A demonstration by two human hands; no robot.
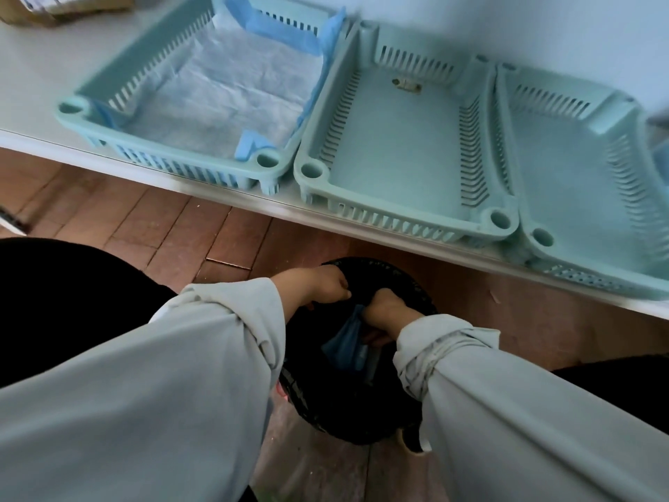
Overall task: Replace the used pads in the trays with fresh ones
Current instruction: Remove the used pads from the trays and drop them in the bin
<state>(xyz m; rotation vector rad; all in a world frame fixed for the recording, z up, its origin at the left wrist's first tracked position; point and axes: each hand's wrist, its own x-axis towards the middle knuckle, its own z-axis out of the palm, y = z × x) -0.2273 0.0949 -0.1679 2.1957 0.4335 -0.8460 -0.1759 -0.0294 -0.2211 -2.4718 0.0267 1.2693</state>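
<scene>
Three pale green slotted trays stand side by side on a white table. The left tray [108, 88] holds a white pad with blue edges [224, 92]. The middle tray [409, 222] and the right tray [615, 110] have bare bottoms. Below the table edge stands a black bin [405, 280]. My right hand [389, 307] is shut on a crumpled blue pad [345, 344] inside the bin. My left hand [324, 286] is closed at the bin's rim; what it grips is hidden.
The white table edge [217, 195] runs diagonally above the bin. A cardboard box [54, 9] sits at the table's far left. A small brownish scrap [407, 85] lies in the middle tray. Reddish wooden floor [152, 226] surrounds the bin.
</scene>
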